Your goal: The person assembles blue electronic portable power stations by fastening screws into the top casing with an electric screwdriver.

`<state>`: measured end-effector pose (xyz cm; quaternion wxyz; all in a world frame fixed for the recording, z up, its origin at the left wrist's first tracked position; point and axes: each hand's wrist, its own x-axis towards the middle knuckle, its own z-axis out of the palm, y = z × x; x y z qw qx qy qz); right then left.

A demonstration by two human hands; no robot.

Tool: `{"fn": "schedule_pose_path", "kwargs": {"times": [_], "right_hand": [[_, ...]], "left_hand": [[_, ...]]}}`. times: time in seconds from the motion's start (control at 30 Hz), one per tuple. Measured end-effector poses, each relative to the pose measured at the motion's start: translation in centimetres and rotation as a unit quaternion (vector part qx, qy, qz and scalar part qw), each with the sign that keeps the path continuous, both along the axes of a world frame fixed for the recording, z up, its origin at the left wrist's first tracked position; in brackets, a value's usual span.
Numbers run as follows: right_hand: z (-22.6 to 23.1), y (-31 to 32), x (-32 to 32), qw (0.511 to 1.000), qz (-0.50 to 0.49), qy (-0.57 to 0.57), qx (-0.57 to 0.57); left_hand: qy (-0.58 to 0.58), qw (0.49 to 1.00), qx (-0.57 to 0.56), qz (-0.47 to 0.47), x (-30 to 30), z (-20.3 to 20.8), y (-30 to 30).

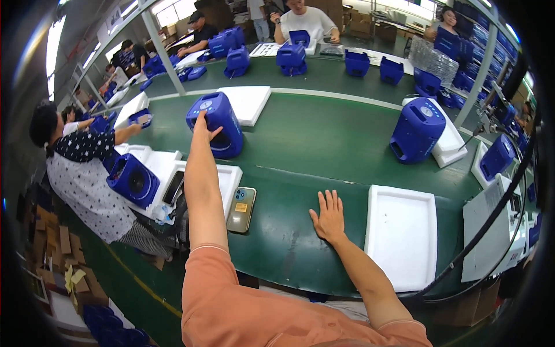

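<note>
My left arm reaches forward to a blue portable speaker standing on the green work surface. My left hand touches the buttoned panel at its top edge, with a finger stretched over the panel and the thumb spread to the right. The hand holds nothing; some of its fingers are hard to make out. Flat on the green bench lies my right hand, its fingers stretched out and nothing in it. Between my arms, closer to the left one, is a phone with its back upward.
A white foam tray lies right of my right hand. Another blue speaker stands at the far right, beside white foam. At left, a co-worker reaches over the line near a tilted speaker. A black cable hangs at right.
</note>
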<state>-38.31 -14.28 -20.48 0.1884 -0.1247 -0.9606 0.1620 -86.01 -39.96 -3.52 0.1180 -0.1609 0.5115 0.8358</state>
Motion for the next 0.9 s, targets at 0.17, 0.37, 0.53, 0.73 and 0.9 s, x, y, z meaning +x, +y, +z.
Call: {"fn": "schedule_pose_path", "kwargs": {"times": [0.17, 0.37, 0.53, 0.73, 0.9], "right_hand": [[-0.4, 0.3, -0.3, 0.999, -0.002, 0.045, -0.008], [1.7, 2.7, -0.5, 0.949, -0.081, 0.259, -0.158], [14.6, 8.0, 7.0, 0.847, -0.064, 0.447, -0.282], [16.9, 14.6, 17.8, 0.713, -0.002, 0.486, -0.505], [12.3, 18.8, 20.8, 0.693, -0.09, 0.418, -0.581]], "left_hand": [[0.083, 0.995, -0.006, -0.047, 6.2, 1.0, 5.1], [0.073, 0.954, 0.156, -0.245, 21.3, 7.8, 9.7], [-0.031, 0.908, 0.211, -0.361, 40.2, 10.8, 17.3], [-0.044, 0.863, 0.178, -0.47, 56.8, 8.7, 26.0], [-0.101, 0.879, 0.182, -0.428, 61.9, 6.2, 29.9]]}}
